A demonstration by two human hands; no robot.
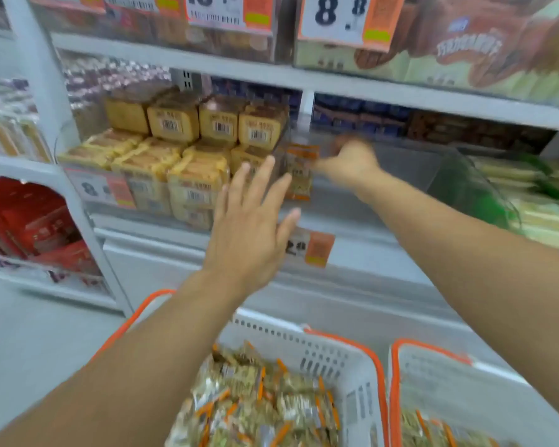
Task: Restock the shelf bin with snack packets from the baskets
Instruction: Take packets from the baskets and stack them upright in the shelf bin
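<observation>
Two white plastic baskets with orange rims (346, 366), filled with gold-and-orange snack packets (255, 401), are seen below the clear plastic shelf bin (384, 162). Packets could be toppled or dropped if released carelessly. An orange packet (299, 171) is touched by the blurred right hand (352, 159), grip unclear; the left hand (252, 221) is spread, empty.

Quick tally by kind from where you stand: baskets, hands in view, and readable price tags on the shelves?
Baskets: 2 (left basket, right basket)
Hands: 2 (left hand, right hand)
Price tags: 4 ()
Total: 8
</observation>
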